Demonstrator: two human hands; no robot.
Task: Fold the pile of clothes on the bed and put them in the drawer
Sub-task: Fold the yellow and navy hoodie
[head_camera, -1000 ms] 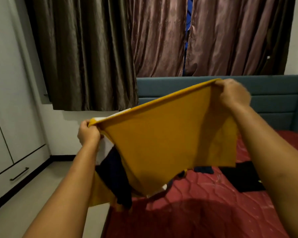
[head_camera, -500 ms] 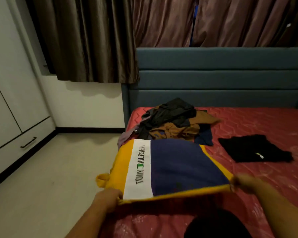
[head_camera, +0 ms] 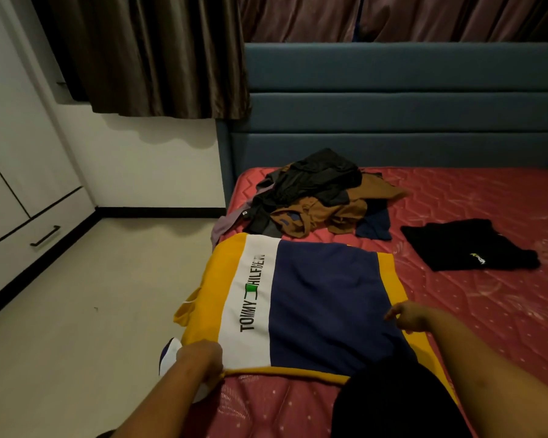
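**Yellow, White and Navy T-Shirt Is Lying Flat for Folding**

The Tommy Hilfiger T-shirt (head_camera: 298, 305) is lying print-up on the near left part of the red bed (head_camera: 487, 327), just short of the unfolded clothes pile (head_camera: 314, 197). Its white printed band is running away from the person. The neck-to-hem axis is therefore judged to be running across the bed, left to right, with the yellow shoulder end at the bed's left edge. A yellow fold and a navy-and-white part are hanging over that edge.

The left grip (head_camera: 200, 358) is clenching the shirt's near left corner, fingers curled round the yellow edge. The right grip (head_camera: 407, 316) is sitting at the shirt's right side, where navy is meeting yellow. Blur is hiding its fingers, so whether it is grasping or released cannot be told.

The shirt body is lying ahead of and between both grips. The overhanging end is lying nearest the left grip, so that grip is judged better placed for bringing it inward over the white band. The right grip is standing nearer the hem end.

A black folded garment (head_camera: 465, 245) is lying to the right of the shirt, apart from it. The white drawer (head_camera: 29, 248) is sitting closed at the wardrobe base, across the floor on the left. Most of the pile is still awaiting folding.
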